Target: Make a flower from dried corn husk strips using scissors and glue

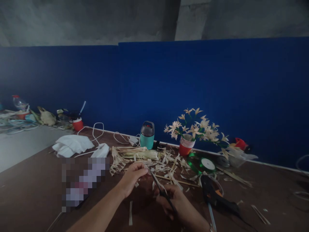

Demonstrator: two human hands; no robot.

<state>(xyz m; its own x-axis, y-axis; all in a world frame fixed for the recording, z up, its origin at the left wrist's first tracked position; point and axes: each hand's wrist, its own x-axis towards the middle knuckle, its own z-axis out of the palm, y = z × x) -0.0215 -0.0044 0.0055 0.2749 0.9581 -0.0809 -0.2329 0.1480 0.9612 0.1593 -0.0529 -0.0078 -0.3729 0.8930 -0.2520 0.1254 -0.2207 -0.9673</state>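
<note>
My left hand [135, 177] is closed in a pinch, with thumb and forefinger on a small pale piece that looks like corn husk, mostly covered by the fingers. My right hand [172, 199] grips dark scissors [158, 183], whose long blades slant up and left to the left fingertips. Just beyond both hands lie loose corn husk scraps [171, 161] and a bundle of husks [142, 154]. A thin stick [178, 181] rests among the scraps. One narrow husk strip [130, 212] lies on the brown table between my forearms.
Pale husk flowers stand in stacked red cups [186, 145]. A green ribbon spool [201, 162] and black glue gun [218, 196] are at right. A teal container [147, 135] stands behind the husks. White cloth [72, 145] and a blurred-out object [84, 187] lie left. A blue partition [154, 83] runs behind.
</note>
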